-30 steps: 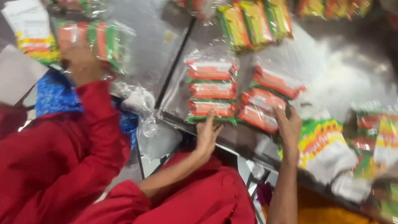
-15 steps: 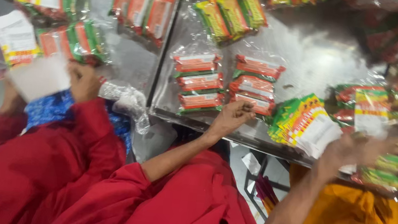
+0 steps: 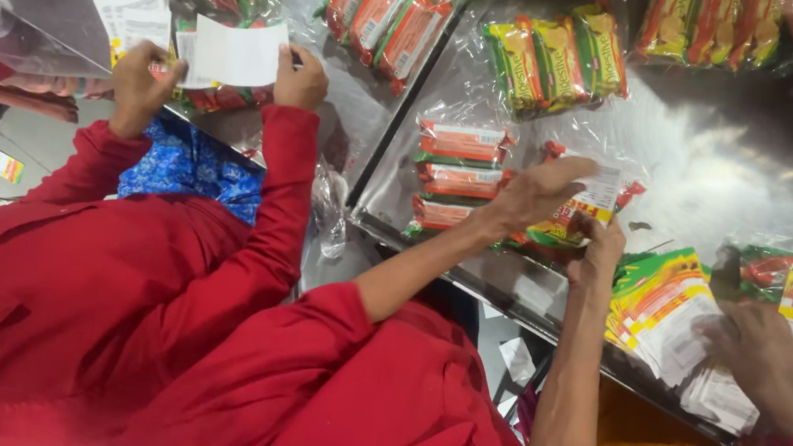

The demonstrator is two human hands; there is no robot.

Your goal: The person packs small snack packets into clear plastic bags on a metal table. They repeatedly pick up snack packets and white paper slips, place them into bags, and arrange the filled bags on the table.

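Three bundles of three orange packets [image 3: 465, 143] – one bundle of three green packets [image 3: 557, 61].

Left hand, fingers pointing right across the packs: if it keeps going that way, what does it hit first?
Most likely the white slip, which the left hand already reaches with its fingertips, on the clear-wrapped pack bundle. The right hand pinches it from below. Depth is unclear.

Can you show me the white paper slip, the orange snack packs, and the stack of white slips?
white paper slip [image 3: 239, 51], head view, its middle
orange snack packs in clear wrap [image 3: 460, 143], head view, top pack
stack of white paper slips [image 3: 716, 395], head view, its edge
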